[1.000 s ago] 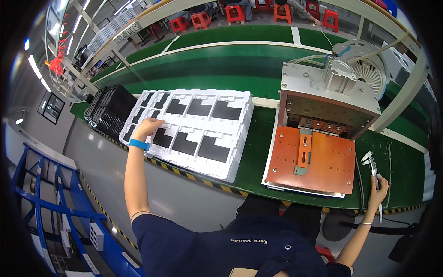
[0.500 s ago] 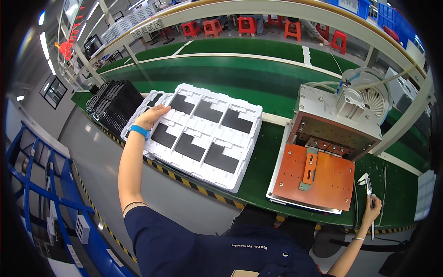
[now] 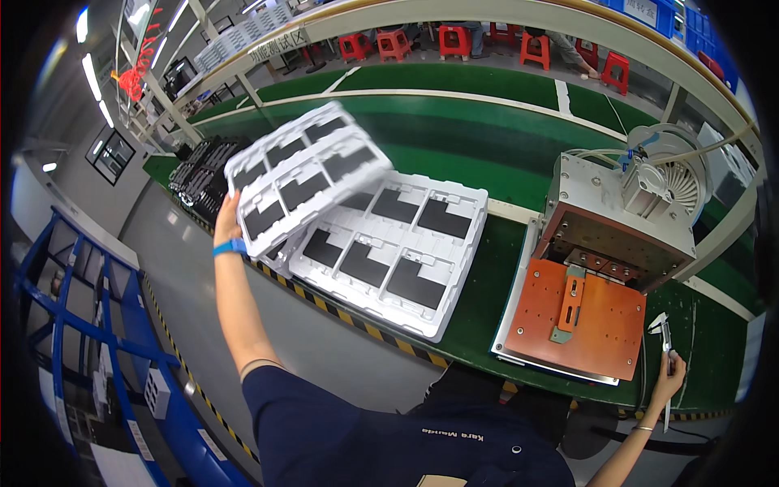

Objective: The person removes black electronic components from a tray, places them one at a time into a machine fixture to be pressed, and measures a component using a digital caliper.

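Note:
My left hand point(image 3: 227, 217) grips the near left edge of a white plastic tray point(image 3: 281, 185) and holds it up at a tilt. Flat black L-shaped pieces point(image 3: 306, 191) sit in its pockets. Below and to its right, another white tray point(image 3: 441, 325) lies on the bench, with the same kind of black pieces in its pockets; the raised tray hides its left part. At the far right, my right hand point(image 3: 670, 377) is closed around a silver caliper point(image 3: 664, 331), its jaws pointing away from me over the green bench top.
A metal press point(image 3: 621, 215) with an orange base plate point(image 3: 604, 325) stands between the trays and my right hand. Stacked black trays point(image 3: 199, 174) are at the far left. A white rail point(image 3: 519, 213) runs behind the bench, and blue shelving point(image 3: 105, 349) stands at lower left.
My left hand has lifted the upper white tray off the one beneath and tilted it. My right hand keeps hold of the caliper. The whole view has shifted slightly.

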